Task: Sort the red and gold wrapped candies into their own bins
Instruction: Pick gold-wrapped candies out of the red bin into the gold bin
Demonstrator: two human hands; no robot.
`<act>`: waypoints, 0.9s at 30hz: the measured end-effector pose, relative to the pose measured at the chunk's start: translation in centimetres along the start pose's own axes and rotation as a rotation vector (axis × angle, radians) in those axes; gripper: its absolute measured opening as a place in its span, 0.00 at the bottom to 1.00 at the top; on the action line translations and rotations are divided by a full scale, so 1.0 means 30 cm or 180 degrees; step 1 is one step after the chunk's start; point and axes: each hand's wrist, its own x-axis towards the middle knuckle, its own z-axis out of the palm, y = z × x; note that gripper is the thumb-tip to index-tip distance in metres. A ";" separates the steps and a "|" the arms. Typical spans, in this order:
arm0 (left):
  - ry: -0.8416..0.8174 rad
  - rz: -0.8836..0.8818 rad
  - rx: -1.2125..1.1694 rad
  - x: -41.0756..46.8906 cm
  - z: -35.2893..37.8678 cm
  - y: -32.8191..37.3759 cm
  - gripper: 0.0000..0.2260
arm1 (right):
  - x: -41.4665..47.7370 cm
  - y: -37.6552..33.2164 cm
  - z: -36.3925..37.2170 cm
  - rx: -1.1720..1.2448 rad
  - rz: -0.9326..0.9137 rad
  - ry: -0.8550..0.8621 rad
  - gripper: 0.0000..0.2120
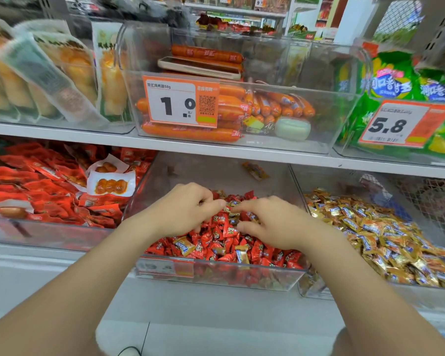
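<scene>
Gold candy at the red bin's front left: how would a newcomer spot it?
On the lower shelf, the middle bin holds red candies. At its front left lies the gold candy, blue-labelled, its neighbours all red.

Single view, taken from a camera worn on the person's head. It faces forward and down at a shop shelf unit, at close range. Both forearms enter from the bottom corners and converge on the clear middle bin [216,277] of the lower shelf, just below frame centre. The wide lens bows the shelf edge [242,150] and takes in the upper tier of bins [267,73] above and a strip of floor [216,330] below. Top edge blurred.
</scene>
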 end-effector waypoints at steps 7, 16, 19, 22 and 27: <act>0.0056 0.0546 0.0446 0.047 0.048 0.014 0.09 | 0.062 -0.004 0.018 -0.0259 0.0109 -0.0833 0.31; -0.0064 0.0165 0.0668 0.024 -0.013 0.008 0.26 | 0.013 0.041 -0.018 0.0401 -0.0038 0.0286 0.10; -0.0530 -0.0275 0.0747 -0.019 -0.057 -0.029 0.24 | -0.024 0.048 -0.033 0.0750 -0.0006 0.0413 0.07; -0.0810 -0.0517 0.0835 -0.056 -0.067 -0.050 0.20 | -0.040 0.039 -0.027 0.0876 0.0018 0.0361 0.08; -0.0744 -0.0450 0.0988 -0.071 -0.052 -0.041 0.15 | -0.050 0.029 -0.018 0.0861 0.0167 0.0316 0.12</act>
